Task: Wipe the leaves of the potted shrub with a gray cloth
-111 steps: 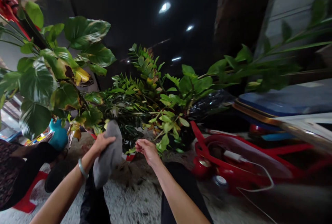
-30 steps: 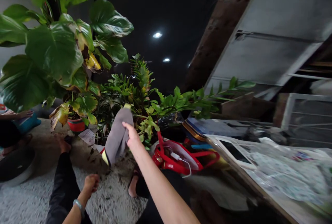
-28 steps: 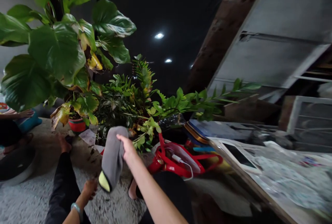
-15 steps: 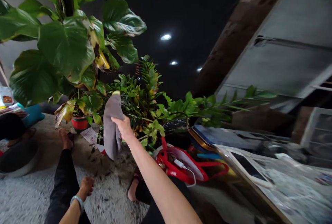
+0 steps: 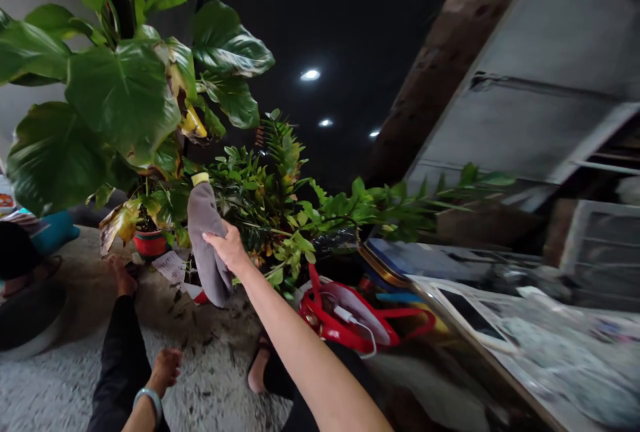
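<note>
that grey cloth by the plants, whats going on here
A person sitting on the floor holds a grey cloth in the right hand, raised against the leaves of the potted plants. The left hand is empty, resting low by the knee, a bracelet on its wrist. A red bag lies just right of the plants.

From the right hand [image 5: 227, 245], the way toward 12 o'clock is closed by the small-leaved plant [image 5: 265, 185], whose stems touch the grey cloth [image 5: 206, 245]. At 10 o'clock the big-leaved plant [image 5: 115, 99] hangs over its red pot [image 5: 149, 243]. At 4 o'clock a red basket [image 5: 350, 319] blocks the floor [image 5: 210, 365]. Toward 6 o'clock, between the legs, the floor is open near the left hand [image 5: 165, 367].
</note>
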`<control>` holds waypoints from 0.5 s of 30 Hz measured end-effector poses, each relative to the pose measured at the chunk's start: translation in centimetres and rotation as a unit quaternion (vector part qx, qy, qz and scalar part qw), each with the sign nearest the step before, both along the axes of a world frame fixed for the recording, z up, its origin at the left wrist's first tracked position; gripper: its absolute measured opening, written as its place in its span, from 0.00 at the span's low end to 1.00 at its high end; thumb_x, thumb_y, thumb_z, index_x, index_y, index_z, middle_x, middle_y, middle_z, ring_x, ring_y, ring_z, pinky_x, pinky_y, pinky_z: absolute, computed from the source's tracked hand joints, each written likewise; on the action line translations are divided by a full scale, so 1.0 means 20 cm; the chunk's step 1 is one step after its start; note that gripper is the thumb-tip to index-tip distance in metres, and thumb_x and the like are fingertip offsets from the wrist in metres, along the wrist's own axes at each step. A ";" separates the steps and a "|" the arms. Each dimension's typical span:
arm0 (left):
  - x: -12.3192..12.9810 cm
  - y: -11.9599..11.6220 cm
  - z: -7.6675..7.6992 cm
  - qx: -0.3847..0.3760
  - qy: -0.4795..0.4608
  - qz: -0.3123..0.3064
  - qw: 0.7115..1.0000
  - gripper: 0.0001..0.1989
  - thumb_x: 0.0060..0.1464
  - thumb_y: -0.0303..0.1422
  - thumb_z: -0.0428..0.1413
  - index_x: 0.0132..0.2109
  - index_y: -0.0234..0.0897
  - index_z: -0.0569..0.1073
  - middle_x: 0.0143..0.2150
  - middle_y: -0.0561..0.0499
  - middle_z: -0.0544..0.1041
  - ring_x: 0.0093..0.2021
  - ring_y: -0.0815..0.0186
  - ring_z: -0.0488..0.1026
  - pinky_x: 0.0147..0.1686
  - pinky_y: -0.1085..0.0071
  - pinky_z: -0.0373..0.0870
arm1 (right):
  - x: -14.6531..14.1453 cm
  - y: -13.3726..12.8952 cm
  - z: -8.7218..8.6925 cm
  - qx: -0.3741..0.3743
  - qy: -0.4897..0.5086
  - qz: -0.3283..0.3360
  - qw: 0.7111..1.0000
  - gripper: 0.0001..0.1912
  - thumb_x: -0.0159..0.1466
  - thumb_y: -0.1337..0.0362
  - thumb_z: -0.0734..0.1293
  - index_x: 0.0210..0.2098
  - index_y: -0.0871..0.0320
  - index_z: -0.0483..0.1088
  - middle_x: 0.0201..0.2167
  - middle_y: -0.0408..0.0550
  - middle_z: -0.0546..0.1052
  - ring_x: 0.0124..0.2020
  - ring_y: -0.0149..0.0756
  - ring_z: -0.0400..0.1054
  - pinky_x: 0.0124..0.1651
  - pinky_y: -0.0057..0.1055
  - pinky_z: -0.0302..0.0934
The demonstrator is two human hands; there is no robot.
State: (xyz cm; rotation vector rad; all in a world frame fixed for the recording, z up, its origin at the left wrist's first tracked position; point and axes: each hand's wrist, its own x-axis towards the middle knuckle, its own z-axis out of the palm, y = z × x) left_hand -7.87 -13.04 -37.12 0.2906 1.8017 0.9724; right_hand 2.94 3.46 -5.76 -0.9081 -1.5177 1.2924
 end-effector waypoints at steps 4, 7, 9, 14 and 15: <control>-0.04 0.00 0.04 -0.019 0.000 0.017 1.000 0.05 0.55 0.29 0.54 0.30 0.39 0.69 0.25 0.52 0.72 0.21 0.67 0.68 0.23 0.73 0.65 | 0.10 -0.15 -0.26 -0.104 -0.041 0.004 0.994 0.05 0.44 0.66 0.73 0.23 0.58 0.78 0.18 0.41 0.77 0.24 0.36 0.68 0.30 0.31 0.64; -0.04 0.01 0.04 -0.024 -0.003 0.007 1.000 0.09 0.59 0.30 0.51 0.29 0.40 0.68 0.24 0.52 0.71 0.21 0.67 0.68 0.22 0.74 0.65 | 0.22 -0.23 -0.25 -0.109 0.000 0.020 0.994 0.08 0.45 0.64 0.74 0.26 0.57 0.79 0.23 0.43 0.81 0.25 0.38 0.71 0.32 0.32 0.66; -0.03 0.01 0.04 -0.021 0.001 0.001 1.000 0.09 0.60 0.30 0.50 0.30 0.40 0.69 0.25 0.53 0.72 0.21 0.68 0.69 0.22 0.74 0.65 | 0.28 -0.19 -0.14 -0.072 0.065 -0.027 0.995 0.14 0.46 0.61 0.76 0.33 0.57 0.80 0.30 0.45 0.84 0.31 0.40 0.75 0.38 0.33 0.69; -0.02 0.01 0.07 -0.020 0.030 -0.008 0.999 0.06 0.56 0.29 0.55 0.30 0.39 0.69 0.24 0.54 0.71 0.20 0.69 0.68 0.21 0.76 0.65 | 0.37 0.07 0.02 -0.064 0.174 -0.190 0.964 0.16 0.42 0.63 0.77 0.32 0.55 0.77 0.29 0.43 0.83 0.34 0.39 0.76 0.40 0.31 0.70; -0.02 0.00 0.08 -0.019 0.033 -0.010 0.999 0.07 0.56 0.29 0.55 0.30 0.39 0.69 0.23 0.55 0.71 0.21 0.69 0.68 0.21 0.76 0.65 | 0.37 0.08 -0.02 -0.095 0.177 -0.192 0.961 0.13 0.42 0.64 0.76 0.28 0.55 0.76 0.25 0.43 0.82 0.30 0.39 0.76 0.36 0.32 0.70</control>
